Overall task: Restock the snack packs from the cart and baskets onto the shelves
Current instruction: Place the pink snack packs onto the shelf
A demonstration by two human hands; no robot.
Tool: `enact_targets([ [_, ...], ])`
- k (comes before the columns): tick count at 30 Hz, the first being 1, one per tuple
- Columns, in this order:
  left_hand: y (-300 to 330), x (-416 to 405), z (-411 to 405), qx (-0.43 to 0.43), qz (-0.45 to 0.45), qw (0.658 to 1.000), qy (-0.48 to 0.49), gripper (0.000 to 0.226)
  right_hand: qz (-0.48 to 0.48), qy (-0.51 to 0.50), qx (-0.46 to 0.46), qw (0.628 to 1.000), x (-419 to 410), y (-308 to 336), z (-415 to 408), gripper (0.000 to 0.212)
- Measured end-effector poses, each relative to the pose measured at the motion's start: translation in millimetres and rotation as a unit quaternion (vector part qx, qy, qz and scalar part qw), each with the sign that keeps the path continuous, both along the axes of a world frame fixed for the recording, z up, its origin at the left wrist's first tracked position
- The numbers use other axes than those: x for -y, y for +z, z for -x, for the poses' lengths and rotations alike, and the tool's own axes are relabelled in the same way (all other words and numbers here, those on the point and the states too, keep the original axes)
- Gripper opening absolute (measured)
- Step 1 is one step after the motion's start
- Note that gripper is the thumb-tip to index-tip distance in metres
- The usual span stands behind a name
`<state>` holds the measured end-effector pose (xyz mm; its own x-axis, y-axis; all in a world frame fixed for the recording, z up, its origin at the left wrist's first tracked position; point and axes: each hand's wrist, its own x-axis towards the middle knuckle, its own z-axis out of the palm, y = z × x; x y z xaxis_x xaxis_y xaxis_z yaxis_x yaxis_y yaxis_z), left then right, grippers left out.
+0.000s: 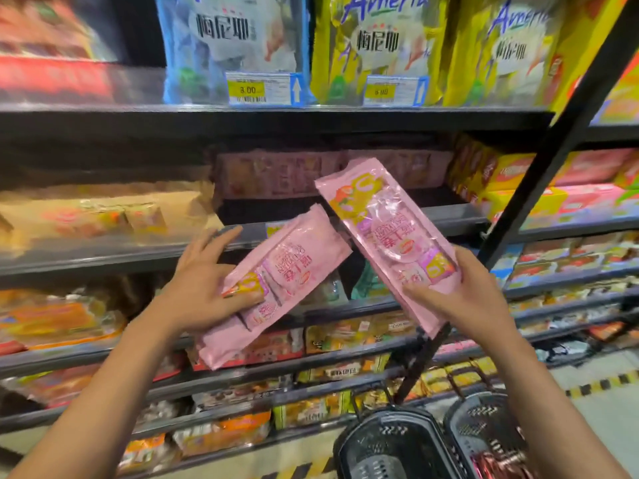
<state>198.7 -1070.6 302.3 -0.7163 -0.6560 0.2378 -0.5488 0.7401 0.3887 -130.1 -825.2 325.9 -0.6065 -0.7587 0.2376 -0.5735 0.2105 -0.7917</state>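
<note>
My left hand (204,288) holds a long pink snack pack (294,267) by its lower end, thumb on top, the pack tilted up to the right. In my right hand (460,299) is a second pink snack pack (387,233), gripped near its lower end and tilted up to the left. Both packs hover in front of the middle shelf (456,219), where more pink packs (311,174) stand at the back with a dark gap in front of them.
Two black baskets (387,444) (484,423) stand on the floor at lower right; the right one holds pinkish packs. A black shelf upright (539,167) slants down on the right. Blue and yellow bags (377,46) fill the top shelf; assorted snacks fill the lower shelves.
</note>
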Motion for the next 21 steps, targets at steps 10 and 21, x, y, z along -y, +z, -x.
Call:
enact_targets([
  [10, -14, 37, -4, 0.018, 0.090, 0.995, -0.040, 0.072, -0.078, 0.076, -0.300, 0.948, 88, 70, 29, 0.062],
  [21, -3, 43, -16, 0.064, 0.083, 0.989, -0.100, 0.056, -0.203, 0.102, -0.531, 0.816, 187, 107, 25, 0.079],
])
